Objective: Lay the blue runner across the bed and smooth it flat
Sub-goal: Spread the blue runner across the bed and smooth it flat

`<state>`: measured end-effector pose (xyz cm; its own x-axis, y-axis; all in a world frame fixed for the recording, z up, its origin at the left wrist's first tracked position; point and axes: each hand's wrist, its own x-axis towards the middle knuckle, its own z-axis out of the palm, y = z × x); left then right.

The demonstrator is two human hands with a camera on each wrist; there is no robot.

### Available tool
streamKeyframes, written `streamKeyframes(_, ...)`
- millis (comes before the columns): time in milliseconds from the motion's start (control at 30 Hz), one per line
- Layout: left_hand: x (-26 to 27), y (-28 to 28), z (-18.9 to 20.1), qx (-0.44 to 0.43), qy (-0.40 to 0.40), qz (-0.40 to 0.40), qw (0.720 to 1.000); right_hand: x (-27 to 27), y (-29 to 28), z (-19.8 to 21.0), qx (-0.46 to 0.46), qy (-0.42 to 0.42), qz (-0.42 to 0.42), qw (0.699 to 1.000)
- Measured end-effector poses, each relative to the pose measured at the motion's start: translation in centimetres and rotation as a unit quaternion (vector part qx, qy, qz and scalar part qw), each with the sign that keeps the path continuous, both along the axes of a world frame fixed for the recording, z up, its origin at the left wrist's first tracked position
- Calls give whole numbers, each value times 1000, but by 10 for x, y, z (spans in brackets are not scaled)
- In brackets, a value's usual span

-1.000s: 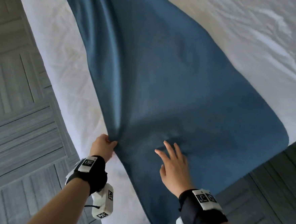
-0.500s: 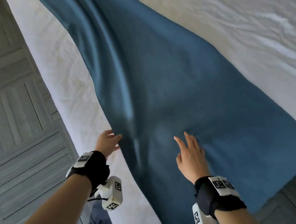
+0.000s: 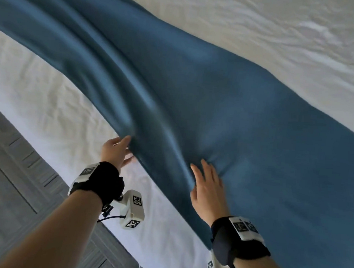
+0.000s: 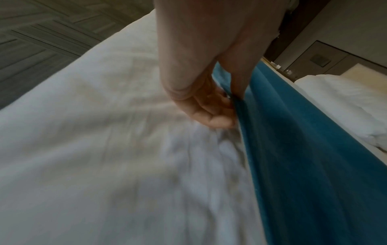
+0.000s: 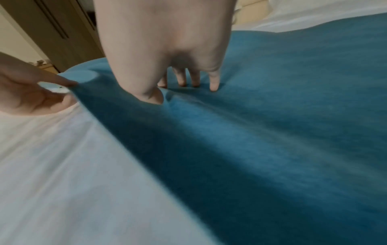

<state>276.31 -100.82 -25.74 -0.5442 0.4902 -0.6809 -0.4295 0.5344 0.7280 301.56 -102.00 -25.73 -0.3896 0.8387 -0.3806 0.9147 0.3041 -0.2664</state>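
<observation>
Fingers (image 4: 211,106) of the left hand (image 3: 116,150) pinched the blue runner (image 3: 227,91) at its near edge, while the right hand (image 3: 207,188) pressed straight fingers flat on it. The runner lay across the white bed (image 3: 263,24), still rippled; smoothing was underway, and the next move likely called for drawing that edge taut.

Over the last second the runner (image 3: 226,108) has swung round in the head view, from running nearly straight up the picture to lying on a slant from upper left to lower right, and its rounded end has gone out of sight. The left hand (image 3: 116,150) let go of the edge half a second ago, with fingers loosened beside it, and now pinches that edge again, thumb on top, so folds fan out from the grip. The right hand (image 3: 207,188) has slid forward and to the right along the cloth, its fingertips (image 5: 213,87) now pressing a small dent into it.
</observation>
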Motion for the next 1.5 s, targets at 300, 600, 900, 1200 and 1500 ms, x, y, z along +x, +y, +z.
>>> streamKeyframes(300, -52, -49, -13, -111, 122, -72, 984, -59, -17, 1, -26, -38, 16, 999)
streamKeyframes(600, -70, -51, 8, -120, 41, -144, 982, -73, -3, 11, -38, -19, -13, 999)
streamKeyframes(900, -98, -2, 17, -58, 14, -35, 998, -104, 46, 3, -12, -11, 31, 999)
streamKeyframes(1200, -156, 47, 8, -47, 47, 14, 998, -141, 107, 2, 1, 22, -17, 1000)
streamKeyframes(1500, -244, 100, 3, -15, -9, -39, 999, -241, 135, -5, -67, 277, -182, 941)
